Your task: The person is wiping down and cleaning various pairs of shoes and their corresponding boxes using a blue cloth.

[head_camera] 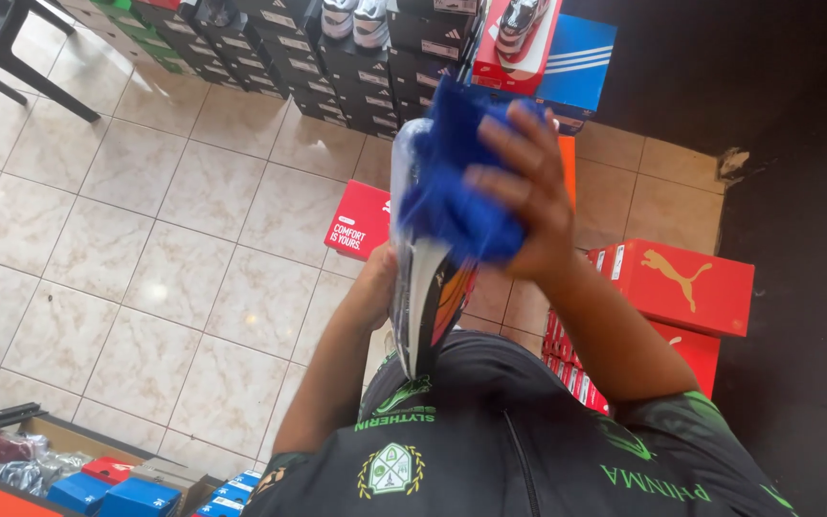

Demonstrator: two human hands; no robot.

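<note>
The right hand (519,187) presses a bright blue cloth (457,182) against the side of a sports shoe (428,287), its fingers spread and curled over the bunched fabric so that the cloth is pinned between palm and shoe. The left hand (380,278) sits lower and to the left, behind the shoe; its fingers are hidden by the shoe, so how far they close cannot be told, though the hand is in contact with the shoe and seems to support it. The shoe stands nearly upright in the middle of the view, its heel near the person's dark shirt (509,450) and its toe pointing away, with a pale sole edge and orange and dark patches on the side. On the tiled floor (145,258) just beyond lies a red shoebox (358,222); more red boxes (681,287) are stacked to the right, and a far row of dark boxes (337,67) runs along the top. A black chair (2,43) stands at the far left.
</note>
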